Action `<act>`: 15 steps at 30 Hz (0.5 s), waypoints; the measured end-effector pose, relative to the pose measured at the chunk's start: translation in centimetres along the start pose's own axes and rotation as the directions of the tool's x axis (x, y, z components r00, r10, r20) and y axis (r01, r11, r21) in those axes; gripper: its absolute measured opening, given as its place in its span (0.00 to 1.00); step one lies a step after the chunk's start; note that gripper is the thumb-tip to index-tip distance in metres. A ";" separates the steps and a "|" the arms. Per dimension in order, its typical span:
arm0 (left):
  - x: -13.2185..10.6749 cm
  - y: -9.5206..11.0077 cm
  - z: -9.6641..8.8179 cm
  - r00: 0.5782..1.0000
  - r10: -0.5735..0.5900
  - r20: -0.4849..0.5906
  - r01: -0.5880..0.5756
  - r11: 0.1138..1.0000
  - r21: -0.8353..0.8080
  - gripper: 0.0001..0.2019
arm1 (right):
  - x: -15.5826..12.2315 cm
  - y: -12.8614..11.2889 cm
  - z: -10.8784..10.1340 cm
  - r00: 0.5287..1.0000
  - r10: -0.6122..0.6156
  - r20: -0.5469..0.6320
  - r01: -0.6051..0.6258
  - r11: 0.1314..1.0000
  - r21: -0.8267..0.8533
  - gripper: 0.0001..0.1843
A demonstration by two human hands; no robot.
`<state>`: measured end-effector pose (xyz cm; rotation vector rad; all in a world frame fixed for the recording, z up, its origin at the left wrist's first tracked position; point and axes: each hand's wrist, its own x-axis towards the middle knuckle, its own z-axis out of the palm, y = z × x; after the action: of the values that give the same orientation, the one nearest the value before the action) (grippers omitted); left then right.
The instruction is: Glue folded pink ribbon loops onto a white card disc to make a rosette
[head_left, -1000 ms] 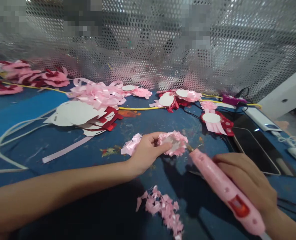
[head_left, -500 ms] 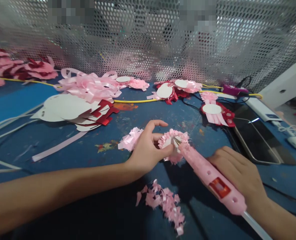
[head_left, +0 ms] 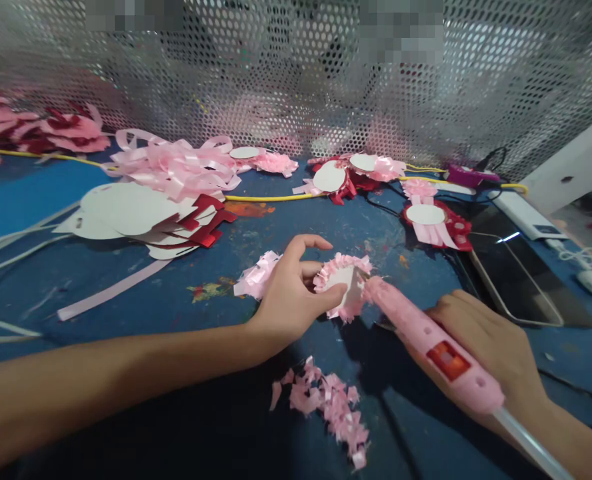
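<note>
My left hand (head_left: 292, 292) pinches a small pink ribbon rosette (head_left: 345, 283) with a white card back, tilting it up off the blue table (head_left: 36, 200). My right hand (head_left: 486, 347) grips a pink glue gun (head_left: 426, 333), and its nozzle touches the rosette's right edge. A folded bit of pink ribbon (head_left: 256, 275) lies just left of my left hand. A heap of pink ribbon scraps (head_left: 331, 407) sits in front of both hands.
White card discs with red ribbon (head_left: 141, 217) and loose pink ribbon loops (head_left: 176, 163) lie at the left. Finished rosettes (head_left: 429, 223) sit at the back right beside a tablet (head_left: 516, 277). A perforated metal screen (head_left: 296, 87) closes the far side.
My left hand has tipped the rosette up onto its edge. The glue gun's tip slid from the card's middle to its right rim.
</note>
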<state>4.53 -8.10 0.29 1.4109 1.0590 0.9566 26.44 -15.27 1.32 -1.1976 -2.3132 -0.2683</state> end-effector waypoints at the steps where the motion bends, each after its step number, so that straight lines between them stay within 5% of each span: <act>1: 0.0 0.0 0.0 1.000 0.005 -0.006 -0.005 1.000 0.004 0.20 | 0.0 0.0 0.0 1.000 0.005 -0.004 -0.005 1.000 0.007 0.11; 15: 0.3 -0.1 -0.2 0.998 0.014 -0.053 -0.014 1.000 0.005 0.18 | -0.7 0.1 0.4 0.995 0.053 0.088 -0.055 0.998 0.018 0.11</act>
<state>4.38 -7.78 0.22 1.4051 1.0930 1.0074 26.73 -15.59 0.60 -1.2834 -2.3484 -0.1756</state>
